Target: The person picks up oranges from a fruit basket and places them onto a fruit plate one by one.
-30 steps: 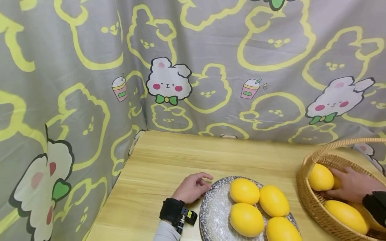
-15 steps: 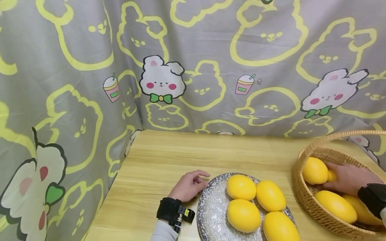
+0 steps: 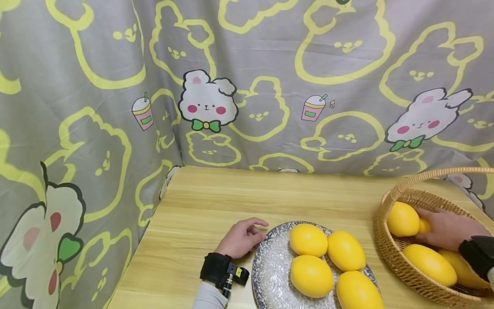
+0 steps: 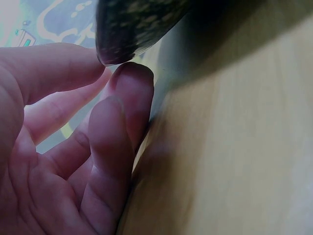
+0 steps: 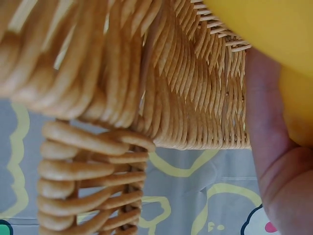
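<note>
Several smooth yellow lemons (image 3: 311, 276) lie on a speckled grey plate (image 3: 272, 266). Beside the plate's left rim, my left hand (image 3: 240, 238) rests low at the table with loosely bent fingers. In the left wrist view a fingertip meets the dark rim (image 4: 129, 34), and other fingertips lie just under it. My right hand (image 3: 447, 227) reaches into a wicker basket (image 3: 386, 253) and grips a lemon (image 3: 424, 225) that it mostly covers. Another lemon (image 3: 403, 219) sits left of this hand, and more lie nearer the basket's front. The right wrist view shows only part of the right hand against yellow fruit.
The basket's arched handle (image 3: 424, 176) rises over its opening. A wooden table (image 3: 216, 195) carries everything. Grey curtains (image 3: 270, 51) with yellow cartoon outlines close off the back and left sides.
From one second ago the head view has shifted a little, so everything appears slightly displaced. Over the last half second the hands, plate and basket look still.
</note>
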`<state>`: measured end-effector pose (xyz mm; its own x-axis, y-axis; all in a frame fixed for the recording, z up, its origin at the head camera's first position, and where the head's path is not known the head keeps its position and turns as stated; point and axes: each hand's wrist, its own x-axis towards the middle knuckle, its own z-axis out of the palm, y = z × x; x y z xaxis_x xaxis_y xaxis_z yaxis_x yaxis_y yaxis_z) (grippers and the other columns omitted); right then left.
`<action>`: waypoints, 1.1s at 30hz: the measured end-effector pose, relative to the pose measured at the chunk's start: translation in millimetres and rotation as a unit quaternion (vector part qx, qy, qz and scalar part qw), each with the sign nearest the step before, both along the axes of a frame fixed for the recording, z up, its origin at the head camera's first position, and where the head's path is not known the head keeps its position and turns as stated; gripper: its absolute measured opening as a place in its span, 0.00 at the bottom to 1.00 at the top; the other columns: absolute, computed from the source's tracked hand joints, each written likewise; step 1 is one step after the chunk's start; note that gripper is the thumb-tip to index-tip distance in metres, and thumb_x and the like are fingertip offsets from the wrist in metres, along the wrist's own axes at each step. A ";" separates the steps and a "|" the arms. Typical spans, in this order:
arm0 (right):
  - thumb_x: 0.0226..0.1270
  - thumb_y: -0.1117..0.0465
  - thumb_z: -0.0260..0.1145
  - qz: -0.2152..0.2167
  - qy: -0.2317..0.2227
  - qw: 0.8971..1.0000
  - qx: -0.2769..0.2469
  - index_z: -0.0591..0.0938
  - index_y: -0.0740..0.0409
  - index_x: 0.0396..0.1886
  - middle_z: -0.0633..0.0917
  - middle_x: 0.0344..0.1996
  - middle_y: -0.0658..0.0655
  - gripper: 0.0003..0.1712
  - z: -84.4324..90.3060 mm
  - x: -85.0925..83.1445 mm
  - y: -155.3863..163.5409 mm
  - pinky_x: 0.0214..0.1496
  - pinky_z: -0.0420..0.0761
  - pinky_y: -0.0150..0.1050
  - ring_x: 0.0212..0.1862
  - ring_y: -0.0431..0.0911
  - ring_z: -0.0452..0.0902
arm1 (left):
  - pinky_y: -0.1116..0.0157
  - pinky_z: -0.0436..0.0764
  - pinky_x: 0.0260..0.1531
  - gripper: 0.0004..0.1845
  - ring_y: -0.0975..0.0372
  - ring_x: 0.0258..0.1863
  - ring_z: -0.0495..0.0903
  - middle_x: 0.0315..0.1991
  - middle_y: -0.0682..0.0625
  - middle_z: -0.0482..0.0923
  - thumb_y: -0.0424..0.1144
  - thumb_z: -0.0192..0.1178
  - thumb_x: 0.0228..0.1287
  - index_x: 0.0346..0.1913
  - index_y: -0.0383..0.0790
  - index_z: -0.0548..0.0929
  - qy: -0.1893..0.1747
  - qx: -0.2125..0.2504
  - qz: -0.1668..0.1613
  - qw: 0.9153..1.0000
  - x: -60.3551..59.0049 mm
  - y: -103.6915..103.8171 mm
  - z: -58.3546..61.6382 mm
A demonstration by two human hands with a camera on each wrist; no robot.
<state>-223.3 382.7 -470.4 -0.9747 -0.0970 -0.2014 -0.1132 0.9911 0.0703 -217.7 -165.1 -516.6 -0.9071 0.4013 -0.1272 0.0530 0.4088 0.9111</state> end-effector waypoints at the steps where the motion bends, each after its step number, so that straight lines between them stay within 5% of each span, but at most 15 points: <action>1: 0.57 0.38 0.74 -0.001 0.000 1.000 0.002 0.73 0.75 0.65 0.83 0.44 0.81 0.51 -0.6 -0.1 0.8 0.39 0.79 0.69 0.42 0.74 0.82 | 0.68 0.79 0.29 0.17 0.64 0.29 0.81 0.41 0.49 0.89 0.40 0.64 0.71 0.60 0.47 0.84 0.000 0.001 0.000 1.000 0.0 0.1 -0.1; 33: 0.60 0.35 0.72 -0.009 -0.008 1.000 0.018 0.73 0.75 0.66 0.78 0.50 0.86 0.52 0.5 3.0 -2.0 0.40 0.78 0.71 0.46 0.77 0.80 | 0.68 0.79 0.29 0.17 0.64 0.27 0.81 0.40 0.49 0.88 0.39 0.63 0.72 0.61 0.45 0.84 0.000 0.002 -0.003 1.000 -1.1 -1.0 1.1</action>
<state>-220.3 380.7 -469.9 -0.9730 -0.0712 -0.2196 -0.0961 0.9898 0.1048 -218.8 -166.1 -515.5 -0.9046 0.4075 -0.1248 0.0560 0.4040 0.9130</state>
